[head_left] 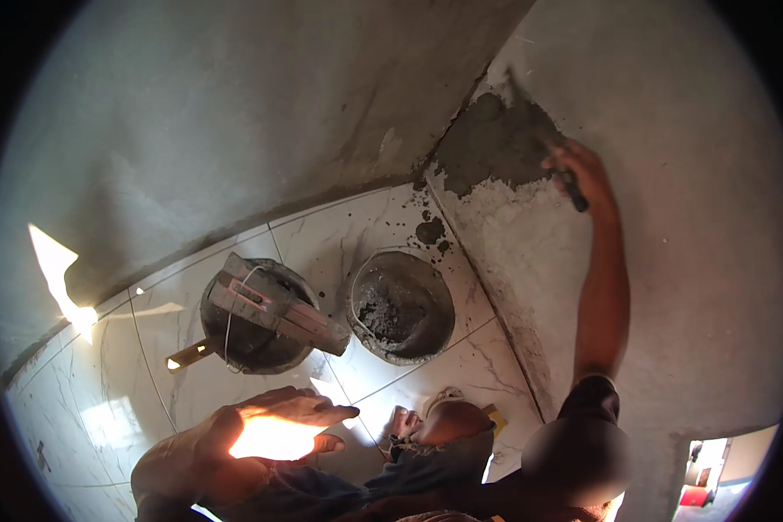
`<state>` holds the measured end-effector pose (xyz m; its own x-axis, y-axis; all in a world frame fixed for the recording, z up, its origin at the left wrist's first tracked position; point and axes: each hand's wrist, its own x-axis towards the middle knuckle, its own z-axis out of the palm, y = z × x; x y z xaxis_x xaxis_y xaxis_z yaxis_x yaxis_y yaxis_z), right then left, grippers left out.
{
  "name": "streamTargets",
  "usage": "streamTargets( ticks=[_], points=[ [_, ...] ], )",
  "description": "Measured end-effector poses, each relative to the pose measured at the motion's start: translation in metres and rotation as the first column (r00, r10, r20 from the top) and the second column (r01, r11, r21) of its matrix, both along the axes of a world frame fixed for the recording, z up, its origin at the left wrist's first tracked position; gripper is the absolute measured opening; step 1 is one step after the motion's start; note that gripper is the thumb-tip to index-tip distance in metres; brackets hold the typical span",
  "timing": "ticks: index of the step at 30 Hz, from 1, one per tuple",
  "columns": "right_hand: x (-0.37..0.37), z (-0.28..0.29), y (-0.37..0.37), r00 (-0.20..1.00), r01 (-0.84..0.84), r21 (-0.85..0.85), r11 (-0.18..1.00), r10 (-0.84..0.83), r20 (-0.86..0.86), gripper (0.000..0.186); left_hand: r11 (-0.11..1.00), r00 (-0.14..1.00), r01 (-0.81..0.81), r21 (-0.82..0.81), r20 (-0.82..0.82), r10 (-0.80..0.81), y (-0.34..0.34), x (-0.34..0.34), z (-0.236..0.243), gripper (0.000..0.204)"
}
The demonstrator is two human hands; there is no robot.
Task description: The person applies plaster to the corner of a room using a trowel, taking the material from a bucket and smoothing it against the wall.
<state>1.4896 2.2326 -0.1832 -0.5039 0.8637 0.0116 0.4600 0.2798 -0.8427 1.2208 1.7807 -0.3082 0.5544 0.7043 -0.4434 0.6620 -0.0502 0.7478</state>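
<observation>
My right hand [583, 178] is closed round the dark handle of a trowel [574, 193], reaching up to the wall on the right. Its blade is blurred against a dark patch of wet mortar [496, 143] beside the wall corner. Down at the lower left, my left hand [222, 439] holds nothing; its fingers are stretched out and bright sunlight falls on the palm. Ahead of it stands a bucket [274, 352] with a long, mortar-stained float [274, 304] laid across the top. A second bucket [439, 300], holding some grey mortar, stands to its right.
A tool handle [190, 355] sticks out beside the left bucket. Mortar splashes [429, 230] lie on the marbled floor tiles [313, 226] near the corner. My bent leg and foot [452, 422] are below the buckets. An opening [713, 474] shows at the lower right.
</observation>
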Motion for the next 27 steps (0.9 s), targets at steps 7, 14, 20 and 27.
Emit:
streamTargets(
  ticks=[7,14,20,27],
  points=[
    [-0.037,-0.038,-0.053,0.994,-0.091,0.074,0.993,0.095,-0.048,0.047,0.995,0.996,-0.082,-0.058,-0.045,0.080,-0.030,-0.011,0.016,0.055],
    [-0.054,-0.136,-0.019,0.837,-0.064,0.747,0.661,-0.372,0.402,0.046,1.000,1.000,0.021,0.015,0.019,-0.021,-0.004,-0.002,0.007,0.055],
    [-0.121,-0.190,-0.001,0.902,0.087,0.629,0.772,-0.329,0.280,0.057,0.999,0.997,-0.028,-0.027,-0.070,0.026,-0.020,-0.008,0.027,0.055],
    [-0.108,-0.158,0.006,0.892,0.181,0.639,0.747,-0.398,0.213,0.051,1.000,0.999,-0.013,-0.016,-0.053,0.012,-0.016,-0.006,0.024,0.056]
  ],
)
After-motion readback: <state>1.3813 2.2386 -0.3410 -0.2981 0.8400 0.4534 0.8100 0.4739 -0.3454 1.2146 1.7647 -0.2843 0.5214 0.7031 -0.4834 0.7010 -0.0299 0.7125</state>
